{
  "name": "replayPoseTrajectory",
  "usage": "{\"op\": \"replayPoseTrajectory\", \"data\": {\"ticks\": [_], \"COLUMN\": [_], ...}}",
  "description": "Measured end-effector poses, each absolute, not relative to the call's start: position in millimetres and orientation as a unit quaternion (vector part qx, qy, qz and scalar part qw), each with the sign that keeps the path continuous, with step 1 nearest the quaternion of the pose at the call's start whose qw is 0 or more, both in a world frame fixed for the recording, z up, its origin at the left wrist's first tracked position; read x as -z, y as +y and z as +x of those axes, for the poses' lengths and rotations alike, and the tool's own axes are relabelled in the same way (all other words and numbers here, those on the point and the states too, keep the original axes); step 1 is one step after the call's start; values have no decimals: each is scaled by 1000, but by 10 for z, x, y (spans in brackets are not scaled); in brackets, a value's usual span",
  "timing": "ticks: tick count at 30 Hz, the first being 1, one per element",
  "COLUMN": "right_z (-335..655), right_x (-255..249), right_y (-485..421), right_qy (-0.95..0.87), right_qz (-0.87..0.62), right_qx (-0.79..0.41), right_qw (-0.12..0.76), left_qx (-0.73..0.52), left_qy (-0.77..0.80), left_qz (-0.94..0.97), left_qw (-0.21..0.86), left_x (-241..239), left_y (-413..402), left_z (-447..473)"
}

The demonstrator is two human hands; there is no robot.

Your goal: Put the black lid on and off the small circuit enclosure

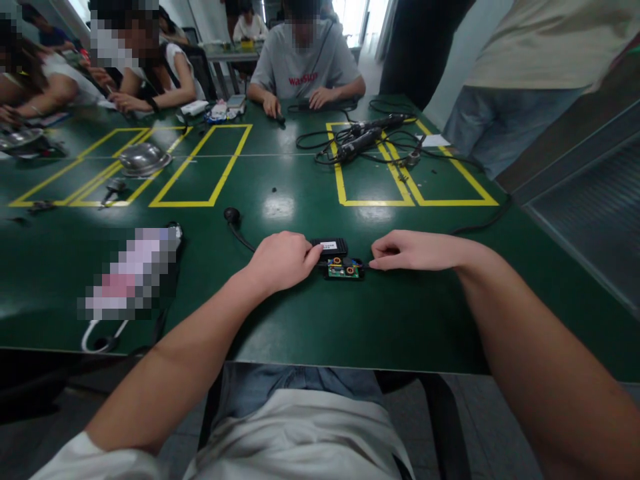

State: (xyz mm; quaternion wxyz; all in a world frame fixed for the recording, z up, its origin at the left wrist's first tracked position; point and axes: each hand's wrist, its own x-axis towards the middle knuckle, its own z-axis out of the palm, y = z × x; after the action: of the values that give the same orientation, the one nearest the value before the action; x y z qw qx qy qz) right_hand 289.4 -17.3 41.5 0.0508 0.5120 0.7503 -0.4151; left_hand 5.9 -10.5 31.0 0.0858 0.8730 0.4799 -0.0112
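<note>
A small black case half [362, 275] lies on the green table with a circuit board [343, 269] in it, two copper-coloured coils showing on the board. Just behind it rests a black ribbed cover [327, 247] with a white label. My left hand [283, 263] is closed at the case's left end, around a black cable [243, 237] that leads to a round black plug [231, 215]. Its thumb is close to the cover, and the fingers' undersides are hidden. At the right end, my right hand [417, 250] pinches the cable near the case between thumb and fingers.
A pixelated pinkish item [135, 270] lies left, near the table's front edge. Farther back are a metal bowl [144, 160], yellow tape outlines [213, 193] and tangled black cables with tool-like bodies [357, 143]. A person in grey [307, 63] sits opposite; others sit at left.
</note>
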Motion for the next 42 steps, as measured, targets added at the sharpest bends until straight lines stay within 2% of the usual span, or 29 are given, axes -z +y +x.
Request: {"op": "replayPoseTrajectory", "data": {"ticks": [5,9,11,15,22,27,33,37,42], "right_z": [2836,2822,2834,2857,2841,2834,2826,2833,2842], "right_x": [-435,-438,-425,-384,-383,-387,-394,-404,-405], "right_y": [-206,-206,-196,-176,-186,-183,-180,-185,-176], "right_qy": [743,746,748,749,744,746,749,744,747], "right_qz": [535,533,529,527,527,531,535,537,531], "right_qx": [399,397,399,401,409,402,391,398,399], "right_qw": [44,36,31,30,15,16,22,27,38], "left_qx": [30,-96,-147,-162,-165,-234,-137,-142,-161], "left_qy": [474,475,448,388,369,301,207,216,257], "left_qz": [877,872,876,890,909,916,953,951,925], "left_qw": [69,72,100,177,107,127,172,172,230], "left_x": [-268,-198,-151,-45,-3,-118,-145,-131,-137], "left_y": [-101,-72,-35,52,84,-9,-72,-92,-86], "left_z": [39,19,12,3,-46,-75,-58,-36,10]}}
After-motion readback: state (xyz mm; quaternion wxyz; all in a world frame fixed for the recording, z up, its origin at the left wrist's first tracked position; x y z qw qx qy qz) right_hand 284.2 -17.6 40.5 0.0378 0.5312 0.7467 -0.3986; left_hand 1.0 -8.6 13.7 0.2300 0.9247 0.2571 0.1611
